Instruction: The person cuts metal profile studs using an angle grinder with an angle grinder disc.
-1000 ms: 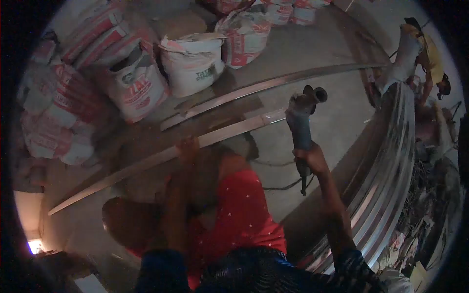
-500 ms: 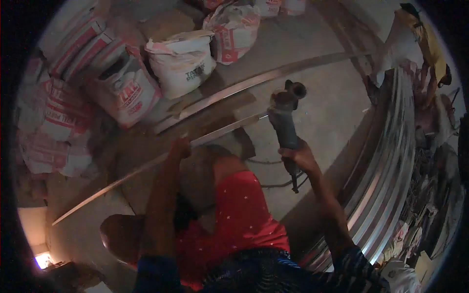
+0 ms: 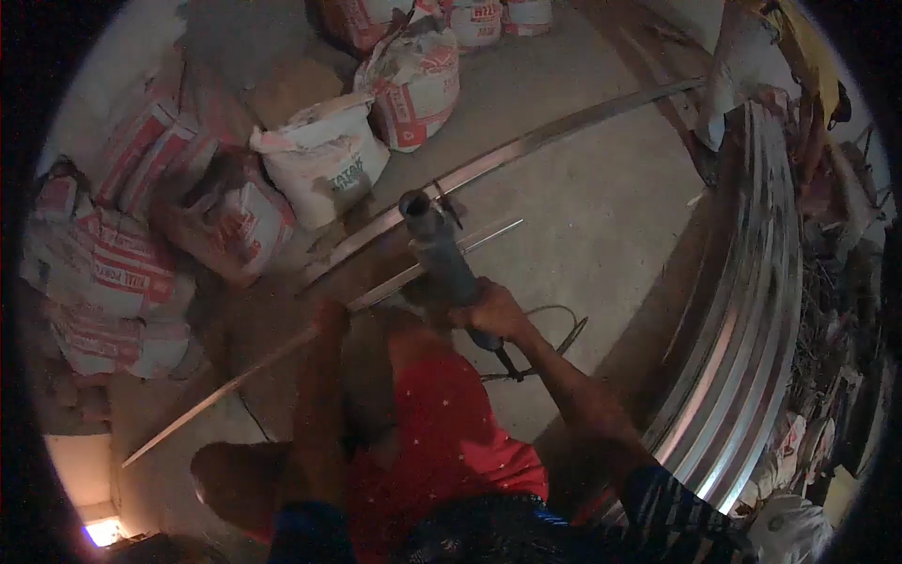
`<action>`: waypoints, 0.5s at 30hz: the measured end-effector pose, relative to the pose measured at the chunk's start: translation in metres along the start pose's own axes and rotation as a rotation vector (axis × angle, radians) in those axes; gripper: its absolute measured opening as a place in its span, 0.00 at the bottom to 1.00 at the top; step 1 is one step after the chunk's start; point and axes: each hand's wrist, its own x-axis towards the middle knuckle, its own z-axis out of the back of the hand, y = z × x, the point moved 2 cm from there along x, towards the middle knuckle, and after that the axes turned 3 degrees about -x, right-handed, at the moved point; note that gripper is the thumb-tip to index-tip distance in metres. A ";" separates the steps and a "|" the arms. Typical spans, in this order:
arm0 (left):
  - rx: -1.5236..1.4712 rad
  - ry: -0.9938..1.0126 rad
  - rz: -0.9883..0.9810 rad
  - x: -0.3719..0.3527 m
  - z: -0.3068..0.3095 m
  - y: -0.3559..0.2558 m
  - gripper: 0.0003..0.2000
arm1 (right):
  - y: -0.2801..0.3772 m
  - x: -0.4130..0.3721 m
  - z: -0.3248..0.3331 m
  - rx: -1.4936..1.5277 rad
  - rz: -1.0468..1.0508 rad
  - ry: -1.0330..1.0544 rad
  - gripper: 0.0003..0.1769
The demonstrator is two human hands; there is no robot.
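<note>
My left hand (image 3: 329, 321) is closed around a long thin metal bar (image 3: 230, 388) that slants up to the right across my bent leg. In my right hand (image 3: 495, 311) is an angle grinder (image 3: 445, 267), gripped by the rear of its body. The grinder's head lies over the bar in view, to the right of my left hand, and the bar's far end sticks out beyond it. Whether the disc touches the bar cannot be made out. A power cord (image 3: 564, 348) trails from the grinder onto the floor.
Printed cement sacks (image 3: 324, 164) stand at the upper left. A longer metal strip (image 3: 526, 146) lies on the concrete floor (image 3: 620, 216) beyond the bar. Long metal channels (image 3: 742, 357) are stacked at the right, beside a heap of debris (image 3: 836, 338). A bright light (image 3: 105, 532) glows at lower left.
The grinder has moved left with my right hand, from near the bar's right end to over the bar. My left hand still holds the bar. The camera view has shifted slightly.
</note>
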 end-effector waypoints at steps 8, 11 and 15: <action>-0.138 -0.011 -0.092 -0.005 -0.005 0.011 0.15 | -0.007 0.014 -0.013 -0.066 -0.031 0.012 0.36; -0.149 -0.090 -0.169 0.016 -0.029 0.018 0.14 | -0.021 0.015 -0.021 0.003 -0.005 0.000 0.37; -0.130 0.023 -0.139 0.020 -0.035 0.024 0.16 | -0.018 0.011 -0.021 0.091 -0.014 -0.006 0.39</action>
